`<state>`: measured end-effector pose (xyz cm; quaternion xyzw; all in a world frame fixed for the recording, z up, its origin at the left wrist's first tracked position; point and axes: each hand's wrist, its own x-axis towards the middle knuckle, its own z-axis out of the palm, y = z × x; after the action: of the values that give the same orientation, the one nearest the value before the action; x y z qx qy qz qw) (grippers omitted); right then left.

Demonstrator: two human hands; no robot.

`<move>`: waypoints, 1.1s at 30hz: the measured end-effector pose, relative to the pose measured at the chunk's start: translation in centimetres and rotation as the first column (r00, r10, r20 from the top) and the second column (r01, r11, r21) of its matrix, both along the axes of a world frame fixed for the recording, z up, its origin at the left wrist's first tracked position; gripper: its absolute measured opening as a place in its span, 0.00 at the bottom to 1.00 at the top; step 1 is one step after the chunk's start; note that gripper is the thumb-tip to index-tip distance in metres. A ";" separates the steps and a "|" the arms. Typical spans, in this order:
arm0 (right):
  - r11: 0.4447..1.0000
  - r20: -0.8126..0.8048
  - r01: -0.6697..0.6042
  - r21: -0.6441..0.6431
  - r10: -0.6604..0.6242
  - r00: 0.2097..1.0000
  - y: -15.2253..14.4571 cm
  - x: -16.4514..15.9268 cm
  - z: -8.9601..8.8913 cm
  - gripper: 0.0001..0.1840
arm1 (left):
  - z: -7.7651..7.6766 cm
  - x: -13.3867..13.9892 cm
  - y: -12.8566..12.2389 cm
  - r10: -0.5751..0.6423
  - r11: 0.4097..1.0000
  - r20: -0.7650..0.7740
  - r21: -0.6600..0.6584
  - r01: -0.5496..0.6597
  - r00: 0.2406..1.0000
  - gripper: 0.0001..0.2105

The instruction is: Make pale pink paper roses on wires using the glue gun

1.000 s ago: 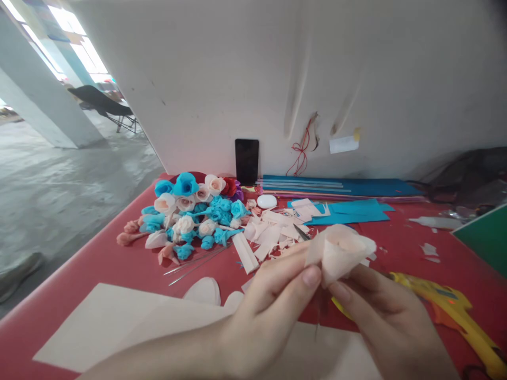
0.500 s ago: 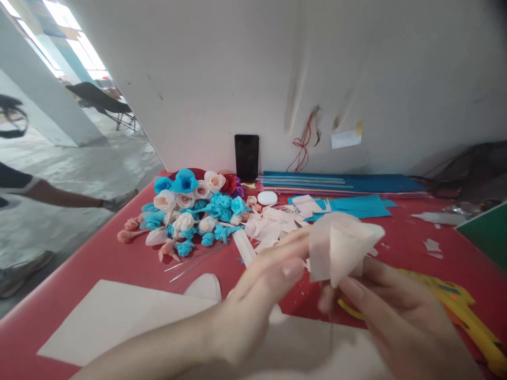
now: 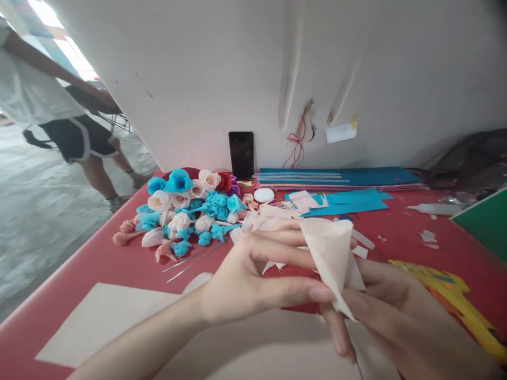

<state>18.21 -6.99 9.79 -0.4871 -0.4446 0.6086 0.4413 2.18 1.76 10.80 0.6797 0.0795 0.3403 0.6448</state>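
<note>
Between my hands is a pale pink paper flower [image 3: 328,253], its petals curled into a cone with the wide end up. My left hand [image 3: 261,269] pinches it from the left, thumb near the lower point and fingers behind. Low on its right side, my right hand [image 3: 392,311] grips the narrow base. A thin dark stem seems to run down below the fingers, though most of it is hidden. Under my forearms lie large cream paper sheets [image 3: 95,322].
Finished blue, white and pink paper flowers [image 3: 190,211] are heaped at the left back. A yellow glue gun [image 3: 447,290] lies at right. Paper scraps, blue paper strips [image 3: 348,203] and a phone [image 3: 241,155] line the back. A person [image 3: 79,126] stands beyond the table's left edge.
The paper cone has turned from pointing right to standing wide end up, and my left thumb has come down onto it. A person has come further into view at left.
</note>
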 end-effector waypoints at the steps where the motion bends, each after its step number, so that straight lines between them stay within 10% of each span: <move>1: 0.998 -0.050 -0.048 -0.029 0.047 0.998 0.0 0.0 0.1 0.21 | -0.1 0.1 0.0 0.002 1.000 0.022 0.003 -0.002 1.000 0.10; 9: 0.982 -0.223 -0.164 -0.091 0.140 0.965 0.7 -0.1 0.3 0.15 | -0.8 0.3 0.0 0.042 0.999 -0.039 -0.021 -0.043 0.998 0.06; 33: 0.958 0.459 -0.243 -0.152 0.286 0.841 1.7 2.8 0.6 0.07 | -0.7 0.5 -0.4 0.152 0.985 -0.345 0.131 -0.113 0.926 0.12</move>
<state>20.97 -5.29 10.43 -0.5745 -0.5750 0.5440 0.2083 2.69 1.36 10.07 0.7570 0.2213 0.2591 0.5575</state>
